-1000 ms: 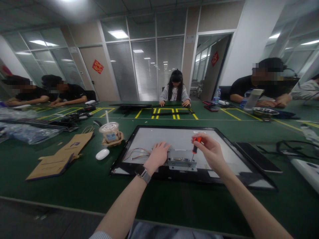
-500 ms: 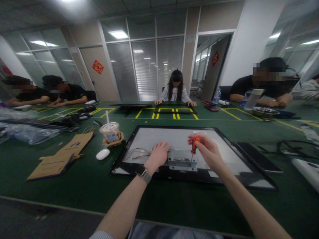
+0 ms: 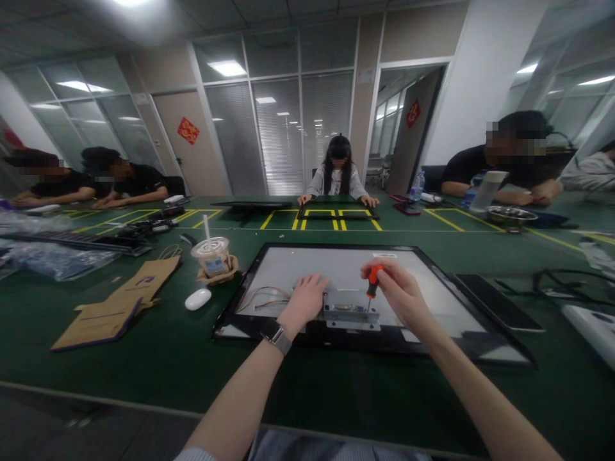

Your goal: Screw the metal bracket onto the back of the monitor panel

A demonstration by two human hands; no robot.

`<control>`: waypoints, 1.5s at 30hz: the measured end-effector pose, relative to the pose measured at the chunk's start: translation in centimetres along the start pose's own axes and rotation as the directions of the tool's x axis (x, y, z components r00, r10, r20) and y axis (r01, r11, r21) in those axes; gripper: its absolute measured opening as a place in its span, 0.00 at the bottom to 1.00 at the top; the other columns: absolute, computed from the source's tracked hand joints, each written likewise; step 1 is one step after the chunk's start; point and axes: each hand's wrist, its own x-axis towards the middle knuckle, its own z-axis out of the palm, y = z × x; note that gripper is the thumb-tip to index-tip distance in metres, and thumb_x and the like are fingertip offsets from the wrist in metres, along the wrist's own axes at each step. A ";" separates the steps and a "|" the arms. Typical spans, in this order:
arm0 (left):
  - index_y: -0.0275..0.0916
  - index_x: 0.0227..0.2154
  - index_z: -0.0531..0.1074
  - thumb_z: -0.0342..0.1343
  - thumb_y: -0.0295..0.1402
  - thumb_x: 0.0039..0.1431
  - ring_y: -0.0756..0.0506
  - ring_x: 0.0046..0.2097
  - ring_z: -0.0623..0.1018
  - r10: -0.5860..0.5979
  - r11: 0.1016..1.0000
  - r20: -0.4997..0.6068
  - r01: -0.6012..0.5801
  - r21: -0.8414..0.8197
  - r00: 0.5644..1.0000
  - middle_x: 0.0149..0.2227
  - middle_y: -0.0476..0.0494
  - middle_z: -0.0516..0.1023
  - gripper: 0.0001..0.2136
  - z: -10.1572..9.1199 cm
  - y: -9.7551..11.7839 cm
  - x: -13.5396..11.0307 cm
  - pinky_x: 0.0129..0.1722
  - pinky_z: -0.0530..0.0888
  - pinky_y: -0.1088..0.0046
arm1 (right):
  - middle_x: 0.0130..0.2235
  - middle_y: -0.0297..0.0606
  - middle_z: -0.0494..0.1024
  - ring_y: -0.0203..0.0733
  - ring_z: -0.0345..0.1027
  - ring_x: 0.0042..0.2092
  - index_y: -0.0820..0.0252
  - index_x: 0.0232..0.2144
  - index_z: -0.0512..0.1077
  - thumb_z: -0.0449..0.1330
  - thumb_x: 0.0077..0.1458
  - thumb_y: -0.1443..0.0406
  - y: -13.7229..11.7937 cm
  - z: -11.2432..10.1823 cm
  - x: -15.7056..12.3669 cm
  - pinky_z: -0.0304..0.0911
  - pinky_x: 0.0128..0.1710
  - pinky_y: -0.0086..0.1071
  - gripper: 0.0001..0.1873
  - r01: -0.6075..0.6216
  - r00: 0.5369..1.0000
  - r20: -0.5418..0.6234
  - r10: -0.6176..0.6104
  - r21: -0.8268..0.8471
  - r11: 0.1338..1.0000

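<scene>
The right hand [image 3: 401,296] grips a small screwdriver [image 3: 372,282] by its orange handle, with the fingers closed round it. The screwdriver stands almost straight up, with its tip down on the right end of a metal plate [image 3: 348,315]. The plate sits on a big screen [image 3: 336,264], which lies flat on the green surface [image 3: 144,365] right in front of the person. The left hand [image 3: 305,299] lies palm down on the screen, just left of the plate, and holds nothing (a watch [image 3: 275,333] is on that wrist). Thin wires [image 3: 262,296] run out to its left. A cup [image 3: 212,255], a white mouse [image 3: 197,298] and a brown bag [image 3: 115,304] lie further left. Other people sit round the surface.
</scene>
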 end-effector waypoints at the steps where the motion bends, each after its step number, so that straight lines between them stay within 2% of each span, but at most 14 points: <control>1: 0.37 0.62 0.62 0.40 0.23 0.66 0.38 0.64 0.64 0.000 1.000 -0.003 0.000 0.000 1.000 0.65 0.35 0.63 0.23 0.1 0.0 0.0 0.62 0.62 0.57 | 0.41 0.38 0.75 0.43 0.71 0.41 0.50 0.41 0.76 0.62 0.59 0.57 -0.2 0.1 0.0 0.69 0.35 0.35 0.09 0.006 1.000 0.010 -0.006 -0.021 1.000; 5: 0.38 0.62 0.62 0.41 0.23 0.65 0.38 0.63 0.65 0.010 1.000 -0.021 -0.010 -0.003 1.000 0.64 0.35 0.64 0.23 0.3 -0.1 0.1 0.62 0.63 0.57 | 0.37 0.36 0.72 0.41 0.68 0.36 0.51 0.37 0.76 0.67 0.53 0.60 -1.0 0.5 0.2 0.68 0.34 0.36 0.08 0.063 0.998 0.007 -0.063 -0.126 0.990; 11: 0.38 0.62 0.61 0.39 0.24 0.66 0.38 0.64 0.64 0.001 1.000 -0.009 -0.002 -0.009 1.000 0.65 0.35 0.63 0.23 0.1 -0.1 -0.1 0.62 0.62 0.57 | 0.36 0.36 0.70 0.41 0.67 0.35 0.52 0.38 0.76 0.66 0.54 0.62 -0.7 0.3 0.2 0.69 0.39 0.41 0.08 0.157 0.975 -0.106 -0.193 -0.281 0.947; 18: 0.38 0.62 0.62 0.40 0.24 0.66 0.38 0.64 0.64 0.002 1.000 -0.013 -0.002 -0.006 1.000 0.64 0.35 0.63 0.23 0.4 -0.2 0.1 0.62 0.62 0.57 | 0.34 0.34 0.68 0.41 0.66 0.33 0.53 0.36 0.75 0.68 0.51 0.65 -0.7 -0.1 0.2 0.69 0.42 0.44 0.08 0.169 0.957 -0.141 -0.254 -0.438 0.883; 21: 0.38 0.62 0.61 0.39 0.24 0.66 0.38 0.64 0.64 0.006 1.000 -0.019 -0.006 -0.001 1.000 0.65 0.35 0.63 0.23 0.4 -0.2 0.1 0.63 0.62 0.56 | 0.35 0.35 0.70 0.42 0.68 0.35 0.53 0.40 0.75 0.64 0.55 0.63 -0.6 0.0 0.2 0.69 0.42 0.43 0.08 0.149 0.973 -0.107 -0.206 -0.393 0.907; 26: 0.37 0.62 0.61 0.39 0.23 0.66 0.38 0.64 0.65 0.012 1.000 -0.041 -0.012 0.001 0.999 0.65 0.33 0.63 0.23 0.8 -0.3 0.1 0.62 0.62 0.56 | 0.44 0.41 0.76 0.43 0.73 0.39 0.51 0.51 0.69 0.56 0.63 0.59 -0.5 0.3 0.1 0.72 0.37 0.39 0.15 0.058 0.998 -0.001 -0.059 -0.181 0.982; 29: 0.37 0.62 0.61 0.40 0.23 0.66 0.38 0.64 0.64 0.015 1.000 -0.040 -0.014 0.005 0.999 0.64 0.33 0.63 0.23 1.0 -0.4 0.2 0.62 0.62 0.56 | 0.44 0.41 0.76 0.43 0.73 0.40 0.51 0.48 0.71 0.57 0.63 0.59 -0.9 0.4 0.0 0.72 0.36 0.37 0.12 0.051 0.999 0.027 -0.047 -0.144 0.988; 34: 0.38 0.63 0.60 0.41 0.23 0.65 0.38 0.65 0.63 0.012 1.000 -0.031 -0.012 0.000 0.999 0.65 0.34 0.62 0.24 1.0 -0.4 0.2 0.63 0.61 0.56 | 0.39 0.39 0.74 0.43 0.72 0.39 0.52 0.45 0.73 0.63 0.57 0.60 -1.1 0.1 0.2 0.72 0.36 0.38 0.13 0.070 0.996 0.061 -0.058 -0.214 0.974; 38: 0.39 0.63 0.60 0.40 0.23 0.65 0.39 0.65 0.63 0.003 1.000 -0.020 -0.003 -0.006 1.000 0.65 0.34 0.62 0.24 0.8 -0.3 0.2 0.63 0.61 0.55 | 0.37 0.37 0.72 0.44 0.71 0.38 0.52 0.46 0.72 0.63 0.56 0.62 -0.9 -0.1 0.4 0.71 0.41 0.42 0.14 0.143 0.990 0.034 -0.140 -0.372 0.917; 45: 0.37 0.62 0.61 0.39 0.24 0.66 0.38 0.64 0.64 0.011 1.000 -0.030 -0.011 -0.013 1.000 0.65 0.34 0.63 0.23 0.4 -0.2 0.0 0.62 0.62 0.55 | 0.33 0.35 0.69 0.44 0.68 0.34 0.52 0.43 0.72 0.65 0.55 0.59 -0.9 -0.2 0.4 0.68 0.37 0.42 0.12 0.242 0.951 -0.010 -0.308 -0.595 0.767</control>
